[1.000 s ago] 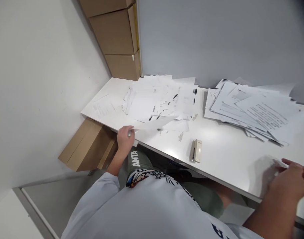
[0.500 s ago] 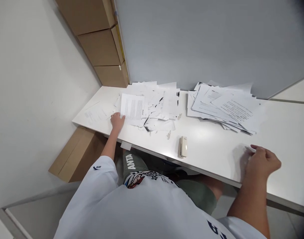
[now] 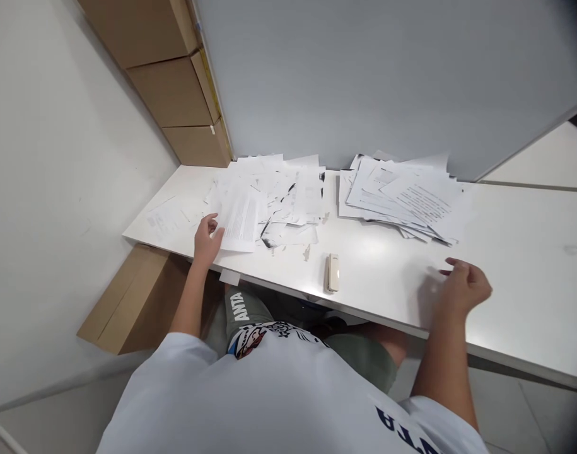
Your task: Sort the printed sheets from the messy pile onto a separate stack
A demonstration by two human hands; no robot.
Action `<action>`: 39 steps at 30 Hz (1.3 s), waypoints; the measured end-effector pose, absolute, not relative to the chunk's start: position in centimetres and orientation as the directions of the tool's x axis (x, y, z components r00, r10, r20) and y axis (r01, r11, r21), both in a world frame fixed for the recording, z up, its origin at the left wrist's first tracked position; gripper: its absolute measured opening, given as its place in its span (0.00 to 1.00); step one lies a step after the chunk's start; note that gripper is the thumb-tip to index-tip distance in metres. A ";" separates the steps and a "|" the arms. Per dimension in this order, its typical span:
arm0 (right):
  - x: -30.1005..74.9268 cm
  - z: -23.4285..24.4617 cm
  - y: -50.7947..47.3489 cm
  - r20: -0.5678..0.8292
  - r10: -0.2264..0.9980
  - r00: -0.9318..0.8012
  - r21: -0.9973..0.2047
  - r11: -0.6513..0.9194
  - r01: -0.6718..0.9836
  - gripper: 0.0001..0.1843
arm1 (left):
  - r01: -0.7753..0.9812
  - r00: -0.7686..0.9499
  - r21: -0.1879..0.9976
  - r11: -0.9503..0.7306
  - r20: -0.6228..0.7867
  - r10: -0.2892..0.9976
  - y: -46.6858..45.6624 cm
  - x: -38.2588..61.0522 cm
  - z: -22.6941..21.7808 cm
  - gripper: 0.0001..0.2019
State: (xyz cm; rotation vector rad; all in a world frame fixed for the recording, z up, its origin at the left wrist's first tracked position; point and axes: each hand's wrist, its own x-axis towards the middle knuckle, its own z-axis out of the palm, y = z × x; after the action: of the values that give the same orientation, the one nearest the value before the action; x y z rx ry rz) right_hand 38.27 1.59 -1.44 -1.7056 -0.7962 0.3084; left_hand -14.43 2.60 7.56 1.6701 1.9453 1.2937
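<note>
My left hand (image 3: 207,241) is closed at the left edge of a printed sheet of paper (image 3: 241,217), which is tilted and partly lifted. Under and beside that sheet spreads a messy pile of papers (image 3: 308,194), some with black smudges or torn edges. My right hand (image 3: 464,289) hovers over the right part of the white table (image 3: 378,277), fingers apart and nothing visible in them. Nearer the front edge, between both hands, a cream-coloured stapler (image 3: 333,273) lies on the table. A second pile of printed papers (image 3: 402,195) is beyond the stapler, to its right.
Cardboard boxes (image 3: 174,94) are stacked at the back left against the wall. Another cardboard box (image 3: 127,296) stands below the table's left end. A grey panel (image 3: 387,75) rises behind the table. A small white tab (image 3: 229,277) sticks out at the front edge.
The printed sheet has tilted up and shifted toward the front edge with my left hand. My right hand has come inward, its fingers still apart. The camera view has shifted slightly.
</note>
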 end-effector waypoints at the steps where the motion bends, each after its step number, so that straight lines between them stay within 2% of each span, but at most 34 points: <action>1: 36.5 -0.3 1.6 0.242 0.638 0.731 -0.935 -0.047 0.351 0.15 | 0.661 -0.245 0.742 -0.109 0.351 0.904 1.4 -14.1 8.4 0.20; 3: 32.3 2.2 1.5 0.327 0.765 0.555 -0.910 0.097 0.403 0.18 | 0.670 -0.140 0.724 -0.163 0.339 0.931 -0.7 -13.4 10.2 0.21; 5: 27.6 4.7 1.4 0.368 0.911 0.184 -0.866 0.264 0.424 0.20 | 0.698 -0.030 0.687 -0.202 0.310 0.950 -2.2 -12.8 11.7 0.20; 7: 23.5 6.4 1.4 0.343 0.930 -0.133 -0.853 0.368 0.370 0.32 | 0.736 0.094 0.623 -0.267 0.295 0.951 -3.1 -12.4 12.6 0.18; 8: 21.9 6.8 1.4 0.316 0.919 -0.235 -0.867 0.380 0.321 0.37 | 0.748 0.155 0.591 -0.302 0.288 0.945 -3.2 -12.2 12.8 0.18; 10: 19.4 6.9 1.7 0.240 0.914 -0.326 -0.926 0.316 0.205 0.34 | 0.754 0.234 0.554 -0.353 0.277 0.932 -3.2 -12.2 12.7 0.19; 14: 17.2 5.7 1.8 0.071 0.926 -0.370 -0.982 0.131 0.137 0.15 | 0.730 0.217 0.586 -0.351 0.289 0.932 -2.8 -12.8 11.1 0.19; 19: 16.6 5.1 0.6 0.014 0.940 -0.341 -0.999 0.024 0.026 0.17 | 0.739 0.187 0.566 -0.366 0.350 0.918 -2.3 -13.5 9.7 0.19; 22: 15.8 4.6 -0.1 0.001 0.959 -0.282 -1.000 0.009 0.029 0.15 | 0.721 0.173 0.544 -0.428 0.458 0.872 -1.6 -13.8 8.9 0.20; 24: 15.2 4.0 -0.2 -0.016 0.975 -0.222 -0.999 -0.005 0.047 0.14 | 0.684 0.075 0.577 -0.446 0.553 0.830 -0.9 -13.9 7.6 0.23; 27: 14.0 2.9 0.0 -0.034 0.991 -0.128 -0.999 -0.030 0.040 0.13 | 0.545 -0.196 0.706 -0.451 0.631 0.751 0.0 -13.2 4.4 0.27; 29: 13.2 2.4 0.2 -0.042 0.996 -0.079 -0.999 -0.040 0.025 0.14 | 0.448 -0.368 0.776 -0.444 0.613 0.699 0.5 -12.1 1.9 0.27; 33: 12.4 2.7 0.4 -0.035 0.996 -0.088 -0.998 -0.029 0.061 0.15 | 0.393 -0.649 0.855 -0.339 0.519 0.556 0.5 -9.3 -1.4 0.24; 36: 14.4 4.0 -1.0 0.001 0.994 -0.108 -0.994 0.013 0.110 0.15 | 0.375 -0.702 0.883 -0.281 0.469 0.536 -0.9 -7.4 -1.7 0.22; 39: 19.2 4.7 -4.0 -0.021 0.999 -0.038 -0.990 -0.015 0.142 0.14 | 0.393 -0.611 0.863 -0.316 0.502 0.612 -3.8 -5.5 -1.4 0.19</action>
State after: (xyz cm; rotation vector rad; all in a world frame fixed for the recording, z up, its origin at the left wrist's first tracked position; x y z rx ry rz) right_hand 19.25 -3.95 4.67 -1.3081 -1.3350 1.1811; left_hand -5.45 -3.78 -1.41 1.2973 1.7326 2.0508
